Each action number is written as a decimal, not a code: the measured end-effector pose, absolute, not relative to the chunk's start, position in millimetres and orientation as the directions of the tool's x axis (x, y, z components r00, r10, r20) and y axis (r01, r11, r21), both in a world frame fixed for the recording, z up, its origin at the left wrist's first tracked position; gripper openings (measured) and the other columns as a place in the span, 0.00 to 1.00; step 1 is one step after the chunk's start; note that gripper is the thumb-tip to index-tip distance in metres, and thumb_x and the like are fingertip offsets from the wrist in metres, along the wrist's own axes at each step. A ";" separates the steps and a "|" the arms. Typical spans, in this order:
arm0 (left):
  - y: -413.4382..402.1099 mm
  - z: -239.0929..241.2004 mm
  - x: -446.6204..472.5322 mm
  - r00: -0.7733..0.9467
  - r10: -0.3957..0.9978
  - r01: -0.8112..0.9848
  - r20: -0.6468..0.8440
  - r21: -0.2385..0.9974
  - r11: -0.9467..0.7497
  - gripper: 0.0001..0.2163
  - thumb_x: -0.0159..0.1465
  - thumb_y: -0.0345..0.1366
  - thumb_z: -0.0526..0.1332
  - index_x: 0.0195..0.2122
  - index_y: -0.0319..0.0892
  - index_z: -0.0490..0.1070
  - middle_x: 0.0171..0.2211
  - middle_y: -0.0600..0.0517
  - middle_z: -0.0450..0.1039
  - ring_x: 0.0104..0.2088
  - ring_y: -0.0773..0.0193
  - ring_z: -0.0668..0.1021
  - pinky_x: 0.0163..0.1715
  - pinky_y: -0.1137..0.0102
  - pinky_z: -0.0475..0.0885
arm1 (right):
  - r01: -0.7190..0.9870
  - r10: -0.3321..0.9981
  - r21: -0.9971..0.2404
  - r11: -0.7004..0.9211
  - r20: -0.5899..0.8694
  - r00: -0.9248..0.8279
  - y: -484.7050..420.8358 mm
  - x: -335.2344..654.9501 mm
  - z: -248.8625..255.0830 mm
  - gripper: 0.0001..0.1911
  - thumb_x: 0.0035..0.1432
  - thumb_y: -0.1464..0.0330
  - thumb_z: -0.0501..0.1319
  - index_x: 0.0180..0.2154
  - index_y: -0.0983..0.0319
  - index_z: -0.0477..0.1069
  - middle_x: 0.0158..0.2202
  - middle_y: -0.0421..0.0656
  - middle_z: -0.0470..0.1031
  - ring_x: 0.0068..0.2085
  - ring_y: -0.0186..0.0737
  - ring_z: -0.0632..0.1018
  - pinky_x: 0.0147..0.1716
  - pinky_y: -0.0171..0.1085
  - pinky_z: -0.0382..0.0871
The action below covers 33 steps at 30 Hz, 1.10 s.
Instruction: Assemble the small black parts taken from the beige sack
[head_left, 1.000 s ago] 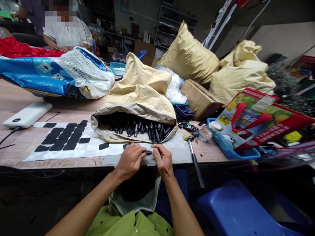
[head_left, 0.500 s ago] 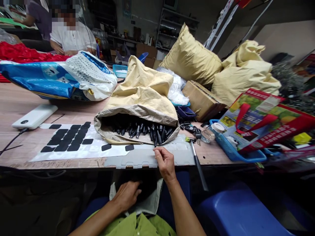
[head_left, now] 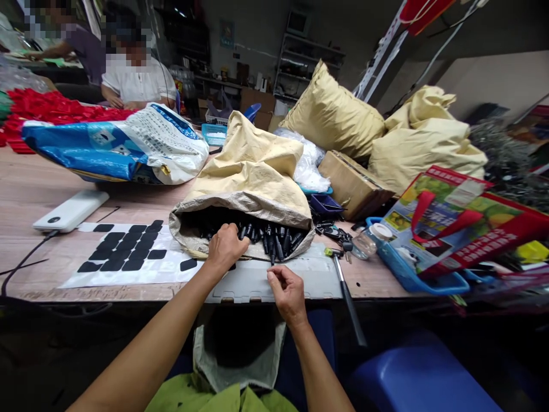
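Observation:
A beige woven sack [head_left: 253, 151] lies on the table with its mouth towards me, and several black pen-like pieces [head_left: 278, 243] fill the opening. My left hand [head_left: 225, 249] is at the left part of that mouth, its fingers curled down among the pieces; its fingertips are hidden. Just in front of the sack, my right hand [head_left: 289, 292] is closed in a thumb-and-finger pinch by the tip of one protruding black piece. What it pinches, if anything, is too small to make out. In my lap, a second sack [head_left: 268, 369] gapes with a dark inside.
A white sheet with black patches [head_left: 128, 246] and a white power bank [head_left: 71, 212] lie left. A hammer [head_left: 349, 300] overhangs the table edge at right, near a blue basket [head_left: 446, 283]. A blue-and-white bag [head_left: 115, 146] stands behind; co-workers sit beyond.
My left hand has moved up from the lap sack to the mouth of the sack on the table. My right hand has stayed pinched in nearly the same place. The view has shifted slightly.

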<state>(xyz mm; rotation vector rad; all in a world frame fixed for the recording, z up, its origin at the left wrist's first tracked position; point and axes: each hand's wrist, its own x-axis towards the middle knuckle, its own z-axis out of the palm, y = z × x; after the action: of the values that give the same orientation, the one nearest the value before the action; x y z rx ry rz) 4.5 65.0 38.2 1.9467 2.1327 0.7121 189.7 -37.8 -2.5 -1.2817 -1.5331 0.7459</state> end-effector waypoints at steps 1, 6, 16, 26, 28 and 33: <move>67.9 39.0 5.0 -0.143 0.978 0.904 0.148 0.421 0.069 0.13 0.60 0.42 0.62 0.40 0.41 0.76 0.40 0.43 0.77 0.40 0.51 0.80 0.39 0.62 0.73 | 0.364 0.958 -0.895 0.259 0.287 0.024 -37.6 189.6 -3.3 0.10 0.64 0.62 0.60 0.35 0.62 0.75 0.27 0.39 0.72 0.26 0.33 0.67 0.26 0.33 0.61; 58.8 42.5 -3.1 -0.155 0.984 0.916 0.087 0.385 0.110 0.13 0.61 0.44 0.60 0.41 0.44 0.78 0.44 0.44 0.77 0.42 0.49 0.80 0.38 0.61 0.72 | 0.352 0.956 -0.899 0.259 0.290 0.037 -37.8 189.0 -4.8 0.09 0.62 0.64 0.61 0.35 0.62 0.75 0.26 0.38 0.71 0.26 0.33 0.67 0.26 0.32 0.61; -1.6 28.1 -8.1 0.205 0.945 0.803 0.254 0.509 -0.311 0.08 0.63 0.40 0.63 0.41 0.46 0.78 0.39 0.50 0.76 0.42 0.58 0.78 0.41 0.67 0.70 | 0.345 0.961 -0.905 0.247 0.276 0.035 -37.8 188.2 -6.3 0.10 0.62 0.63 0.61 0.36 0.62 0.76 0.27 0.39 0.73 0.26 0.33 0.68 0.25 0.33 0.61; 2.3 3.6 6.2 0.352 0.891 0.673 0.287 0.584 -0.454 0.07 0.60 0.35 0.66 0.39 0.44 0.77 0.34 0.51 0.73 0.40 0.58 0.74 0.43 0.65 0.69 | 0.530 0.833 -0.828 0.183 0.417 0.363 -47.1 253.2 29.3 0.16 0.62 0.57 0.60 0.40 0.62 0.78 0.39 0.47 0.77 0.40 0.45 0.76 0.41 0.41 0.70; 2.3 3.1 5.6 0.359 0.887 0.678 0.289 0.572 -0.461 0.07 0.61 0.37 0.67 0.40 0.44 0.77 0.35 0.50 0.73 0.40 0.58 0.74 0.42 0.66 0.68 | 0.732 0.761 -0.679 -0.054 0.446 0.470 -47.7 285.5 35.5 0.16 0.59 0.57 0.60 0.38 0.62 0.79 0.41 0.50 0.76 0.43 0.49 0.75 0.45 0.45 0.69; 2.0 2.4 4.4 0.389 0.876 0.666 0.286 0.570 -0.482 0.07 0.62 0.39 0.67 0.40 0.44 0.77 0.37 0.50 0.74 0.41 0.57 0.74 0.42 0.65 0.67 | 0.769 0.778 -0.318 -0.555 0.130 0.615 -50.4 338.2 27.9 0.25 0.57 0.54 0.61 0.52 0.60 0.78 0.47 0.57 0.75 0.47 0.59 0.75 0.41 0.47 0.67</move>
<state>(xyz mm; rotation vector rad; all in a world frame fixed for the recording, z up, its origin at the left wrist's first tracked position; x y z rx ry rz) 4.4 2.0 2.4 2.2897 1.3367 0.7998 338.2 -50.4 27.9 -2.4994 -1.2434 0.0368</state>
